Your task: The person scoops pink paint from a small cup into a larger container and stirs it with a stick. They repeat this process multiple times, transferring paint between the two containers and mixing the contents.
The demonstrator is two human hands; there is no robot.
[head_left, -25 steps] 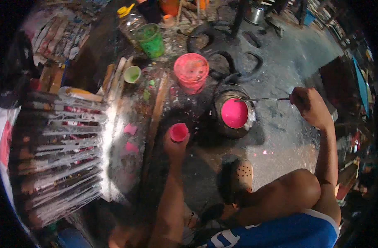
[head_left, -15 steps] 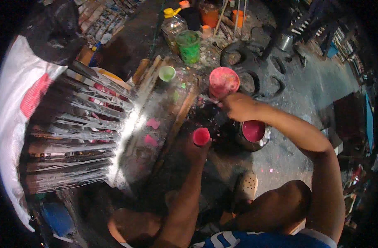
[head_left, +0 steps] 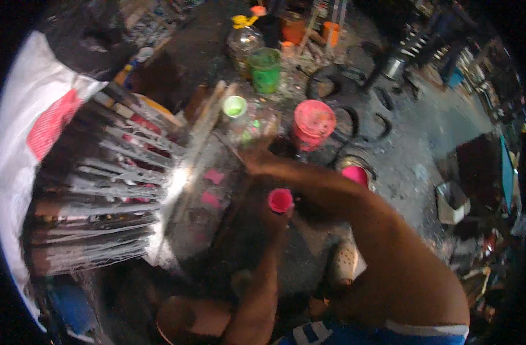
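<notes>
A small cup of bright pink paint [head_left: 281,201] sits in my left hand [head_left: 274,216], its fingers closed around the side. My right hand [head_left: 256,157], smeared by motion, reaches across above the board [head_left: 195,214]. A thin, stick-like tool [head_left: 229,146] slants from its closed fingers toward the far left; its kind is unclear. Beyond the right forearm stands a red-pink bucket [head_left: 315,119]. The forearm partly covers a round pot with pink paint [head_left: 355,173]. Pink patches [head_left: 211,199] mark the board.
A white cup with green paint [head_left: 235,106], a green bucket [head_left: 265,71] and a yellow-capped jug [head_left: 244,38] stand at the far side. Grey-coated strips [head_left: 131,190] fan out at left beside a white sack [head_left: 36,103]. Dark rubber rings [head_left: 355,123] lie at the far right.
My right hand has swung left from beside the red-pink bucket to above the board, and the thin tool now shows. My left hand still holds the cup in nearly the same place.
</notes>
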